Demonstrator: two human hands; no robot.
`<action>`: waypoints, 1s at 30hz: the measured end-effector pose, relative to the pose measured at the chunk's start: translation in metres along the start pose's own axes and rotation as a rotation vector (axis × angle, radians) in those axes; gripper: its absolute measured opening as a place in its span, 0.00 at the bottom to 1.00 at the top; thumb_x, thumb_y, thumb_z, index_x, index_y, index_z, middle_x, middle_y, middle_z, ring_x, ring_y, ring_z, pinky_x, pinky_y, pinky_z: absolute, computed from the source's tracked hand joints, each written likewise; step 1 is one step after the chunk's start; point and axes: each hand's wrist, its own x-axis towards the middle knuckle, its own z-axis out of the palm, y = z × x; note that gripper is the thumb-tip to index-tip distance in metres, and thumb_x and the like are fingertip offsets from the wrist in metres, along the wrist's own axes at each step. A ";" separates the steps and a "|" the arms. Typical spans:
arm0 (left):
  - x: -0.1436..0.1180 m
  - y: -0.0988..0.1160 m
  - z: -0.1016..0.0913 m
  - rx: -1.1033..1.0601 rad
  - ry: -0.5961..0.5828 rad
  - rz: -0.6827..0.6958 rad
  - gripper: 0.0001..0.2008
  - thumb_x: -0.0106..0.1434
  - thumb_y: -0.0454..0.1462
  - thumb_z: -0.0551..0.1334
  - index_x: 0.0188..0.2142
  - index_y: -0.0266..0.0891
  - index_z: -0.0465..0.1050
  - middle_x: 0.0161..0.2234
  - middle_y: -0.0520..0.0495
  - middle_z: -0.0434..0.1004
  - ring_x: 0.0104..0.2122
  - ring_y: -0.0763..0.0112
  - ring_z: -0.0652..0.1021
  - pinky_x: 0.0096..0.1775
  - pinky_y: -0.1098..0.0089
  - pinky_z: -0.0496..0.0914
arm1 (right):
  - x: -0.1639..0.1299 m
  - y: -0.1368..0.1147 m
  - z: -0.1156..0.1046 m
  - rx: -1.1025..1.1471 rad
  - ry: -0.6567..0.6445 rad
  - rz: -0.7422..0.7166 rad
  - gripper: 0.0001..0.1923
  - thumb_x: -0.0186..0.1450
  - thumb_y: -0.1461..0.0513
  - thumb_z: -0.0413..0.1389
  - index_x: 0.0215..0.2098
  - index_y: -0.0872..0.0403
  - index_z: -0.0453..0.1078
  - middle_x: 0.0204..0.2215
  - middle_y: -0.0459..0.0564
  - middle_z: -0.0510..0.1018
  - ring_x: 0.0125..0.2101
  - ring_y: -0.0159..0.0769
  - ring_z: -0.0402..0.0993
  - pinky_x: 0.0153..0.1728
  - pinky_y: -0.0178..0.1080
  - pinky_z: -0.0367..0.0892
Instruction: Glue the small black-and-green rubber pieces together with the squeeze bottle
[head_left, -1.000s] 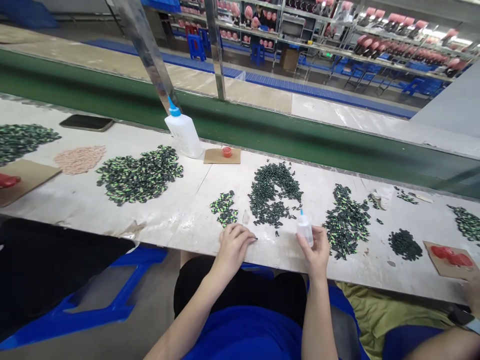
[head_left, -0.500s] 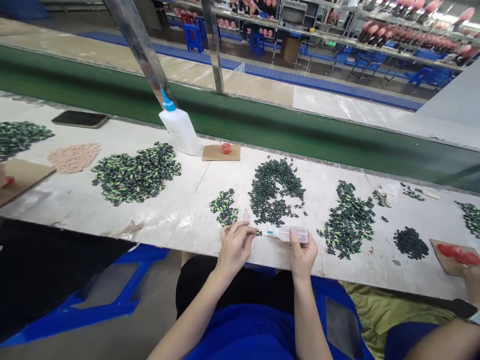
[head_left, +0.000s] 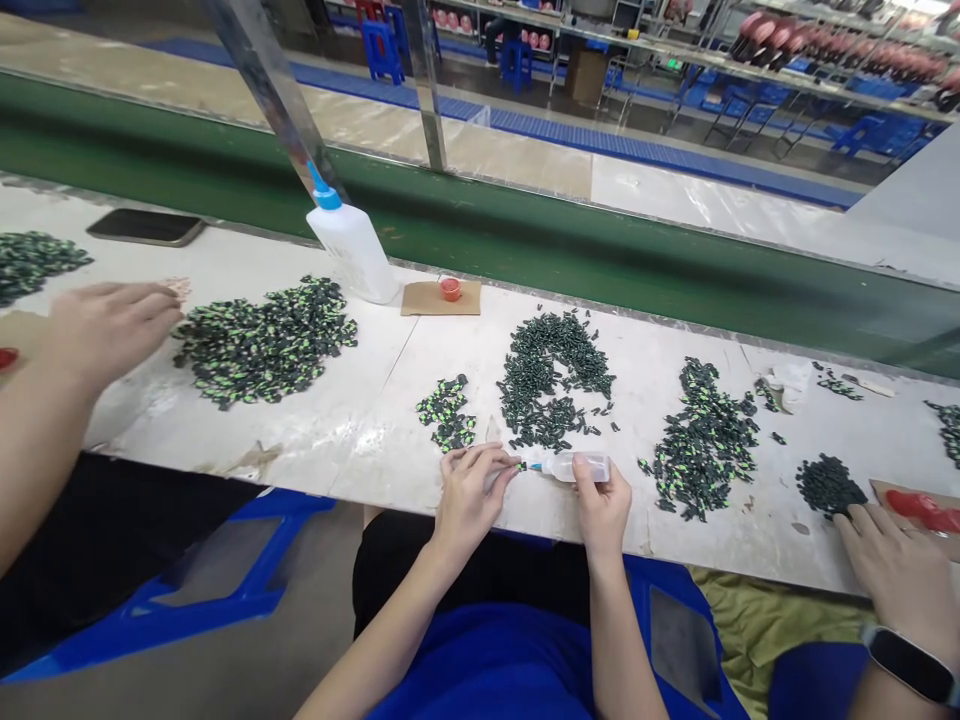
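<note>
Between the fingertips of my left hand is a small dark piece, pinched at the table's near edge. My right hand is wrapped round a small clear squeeze bottle, lying nearly level. Its blue tip points left and comes close to the dark piece; I cannot tell whether they touch. Just beyond my hands lies a heap of small dark green pieces. A smaller heap of black pieces with bright green marks sits beyond my left hand.
A large white bottle with a blue nozzle stands at the back, beside cardboard bearing a red cap. Green-marked heaps lie left and right. Co-workers' hands reach in at left and right, near a black heap.
The squeeze bottle has shifted slightly left, its tip nearer the piece. A co-worker's hand has come in over the pink pieces at left; another has moved to the black heap at right.
</note>
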 end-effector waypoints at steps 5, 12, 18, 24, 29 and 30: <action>0.000 0.002 -0.001 -0.004 -0.007 -0.020 0.02 0.63 0.34 0.60 0.33 0.43 0.69 0.33 0.52 0.83 0.43 0.63 0.79 0.48 0.58 0.57 | 0.001 -0.002 0.001 0.001 -0.007 0.018 0.19 0.55 0.47 0.58 0.22 0.55 0.67 0.16 0.43 0.70 0.18 0.31 0.63 0.21 0.34 0.62; -0.001 0.002 0.000 -0.014 -0.032 -0.051 0.01 0.63 0.35 0.60 0.34 0.43 0.69 0.33 0.52 0.83 0.44 0.62 0.79 0.50 0.57 0.57 | 0.001 -0.002 0.001 -0.029 -0.006 0.004 0.19 0.56 0.48 0.57 0.22 0.55 0.68 0.16 0.44 0.71 0.18 0.31 0.63 0.21 0.34 0.62; -0.001 0.002 0.000 -0.012 -0.014 -0.033 0.02 0.63 0.34 0.60 0.34 0.43 0.68 0.33 0.52 0.83 0.44 0.63 0.79 0.49 0.57 0.56 | 0.002 -0.001 0.001 -0.029 -0.007 0.025 0.19 0.56 0.48 0.57 0.23 0.56 0.68 0.17 0.44 0.71 0.19 0.31 0.64 0.22 0.34 0.63; -0.001 0.002 0.000 -0.013 -0.025 -0.067 0.02 0.64 0.35 0.60 0.34 0.43 0.69 0.33 0.51 0.83 0.43 0.62 0.79 0.51 0.56 0.56 | 0.002 0.000 0.000 -0.022 -0.002 0.023 0.18 0.56 0.48 0.57 0.23 0.56 0.68 0.17 0.44 0.71 0.19 0.31 0.64 0.23 0.35 0.63; -0.001 0.002 0.000 -0.017 -0.027 -0.066 0.02 0.64 0.36 0.59 0.34 0.43 0.69 0.33 0.51 0.83 0.43 0.62 0.79 0.51 0.56 0.56 | 0.001 0.001 0.001 -0.013 0.009 0.029 0.19 0.56 0.48 0.57 0.22 0.55 0.68 0.17 0.44 0.71 0.19 0.31 0.63 0.22 0.34 0.63; -0.001 0.002 0.000 -0.017 -0.027 -0.064 0.02 0.64 0.36 0.59 0.34 0.43 0.69 0.33 0.51 0.83 0.43 0.62 0.79 0.50 0.56 0.56 | 0.001 0.001 0.001 -0.012 0.009 0.031 0.18 0.56 0.48 0.57 0.22 0.56 0.68 0.17 0.44 0.71 0.19 0.31 0.63 0.22 0.34 0.63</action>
